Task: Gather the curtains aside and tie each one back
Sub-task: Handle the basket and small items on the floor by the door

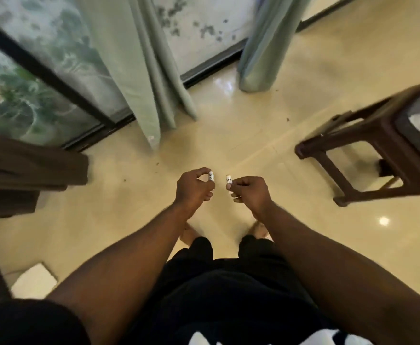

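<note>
At the far left we see a dark brown cloth (27, 170) hanging in folds in front of a dark-framed glass door (42, 78), and low on the floor near it a white flat piece (33, 281) whose nature we cannot tell. Moving right, the left curtain (139, 70), pale green, hangs loose in long folds against the glass, its hem just above the glossy cream floor (328, 58). Below it, in the middle of the view, our left hand (194, 186) has its fingers curled, pinching a small white cylinder with dark print (211, 176) between thumb and forefinger. Just beside it, apart by a small gap, our right hand (250, 191) pinches a second small white cylinder (229, 180) in the same curled way. Both hands are held out over the floor, well apart from either curtain. Beneath them we see bare feet and dark shorts. Farther right, the right curtain (266, 46) hangs bunched into a narrow column that reaches the floor. At the far right stands a dark brown plastic stool (378, 150).
</note>
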`<state>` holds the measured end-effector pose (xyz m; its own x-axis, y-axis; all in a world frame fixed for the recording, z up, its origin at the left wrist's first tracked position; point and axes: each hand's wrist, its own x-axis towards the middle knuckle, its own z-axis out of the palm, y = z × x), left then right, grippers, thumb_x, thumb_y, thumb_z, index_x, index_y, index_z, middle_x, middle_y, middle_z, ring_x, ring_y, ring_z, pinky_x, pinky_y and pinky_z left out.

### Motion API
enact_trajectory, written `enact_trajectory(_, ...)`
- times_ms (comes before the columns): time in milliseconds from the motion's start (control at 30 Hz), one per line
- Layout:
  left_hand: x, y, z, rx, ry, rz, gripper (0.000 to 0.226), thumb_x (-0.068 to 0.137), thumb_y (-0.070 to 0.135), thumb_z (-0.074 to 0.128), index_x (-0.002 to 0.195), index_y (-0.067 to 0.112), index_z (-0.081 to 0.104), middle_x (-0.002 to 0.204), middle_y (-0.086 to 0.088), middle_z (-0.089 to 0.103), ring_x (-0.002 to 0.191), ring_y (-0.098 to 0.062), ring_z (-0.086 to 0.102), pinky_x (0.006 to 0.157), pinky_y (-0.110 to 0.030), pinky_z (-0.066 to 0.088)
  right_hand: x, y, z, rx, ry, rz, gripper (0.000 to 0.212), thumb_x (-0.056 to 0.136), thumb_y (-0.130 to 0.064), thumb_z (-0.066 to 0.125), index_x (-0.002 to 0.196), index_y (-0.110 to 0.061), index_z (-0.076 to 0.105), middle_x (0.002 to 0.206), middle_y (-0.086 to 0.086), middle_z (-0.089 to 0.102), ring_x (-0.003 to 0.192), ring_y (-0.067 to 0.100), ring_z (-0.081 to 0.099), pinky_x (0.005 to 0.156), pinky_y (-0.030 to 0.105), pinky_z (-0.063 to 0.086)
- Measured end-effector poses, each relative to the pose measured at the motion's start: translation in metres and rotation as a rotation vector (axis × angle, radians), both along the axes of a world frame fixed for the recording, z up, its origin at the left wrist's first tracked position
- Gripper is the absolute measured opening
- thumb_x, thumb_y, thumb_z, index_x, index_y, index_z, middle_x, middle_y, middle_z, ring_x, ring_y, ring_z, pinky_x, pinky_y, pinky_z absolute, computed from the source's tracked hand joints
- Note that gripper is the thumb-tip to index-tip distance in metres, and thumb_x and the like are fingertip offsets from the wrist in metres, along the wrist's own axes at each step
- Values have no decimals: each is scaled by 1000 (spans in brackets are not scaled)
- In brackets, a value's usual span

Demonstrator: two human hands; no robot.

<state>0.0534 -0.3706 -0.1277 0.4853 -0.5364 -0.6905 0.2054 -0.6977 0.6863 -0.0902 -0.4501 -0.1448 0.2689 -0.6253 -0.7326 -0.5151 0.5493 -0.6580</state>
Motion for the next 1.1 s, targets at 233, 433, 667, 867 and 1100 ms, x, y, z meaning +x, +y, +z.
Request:
enact_trajectory(233,-145,-116,9,-61,-51,-252,29,77,-5,66,102,9,71,69,-17,58,56,-29,59,61,-36,61,-166,-76,19,6,-39,-233,20,79,-4,76,87,12,69,70,15,67,51,16,63,52,23,56)
enact_trajectory(433,-291,-207,18,-73,-102,-440,33,78,1,68,111,7,70,73,-15,67,56,-24,64,63,-38,62,-312,-145,29,-84,21,-345,18,79,-9,76,86,7,71,74,16,69,59,20,61,57,29,57)
enact_trajectory(667,-410,-312,27,-150,-167,-655,40,74,1,66,113,9,69,77,-15,72,65,-27,68,73,-43,61,-436,-229,30,-190,96,-484,15,78,-12,77,83,1,73,76,15,70,64,20,63,63,33,56)
enact_trajectory(867,-488,-428,7,-179,-223,-753,46,64,14,70,110,11,72,82,-8,73,74,-25,71,72,-45,61,-508,-321,22,-121,110,-658,20,76,-5,78,89,5,66,74,15,65,53,18,59,38,18,46)
enact_trajectory(1100,-563,-539,-29,-106,-237,-893,41,76,6,74,117,6,68,99,-8,72,89,-21,69,83,-39,59,-574,-412,-12,-92,298,-664,14,73,-15,82,76,-9,70,74,11,67,67,26,63,67,40,58)
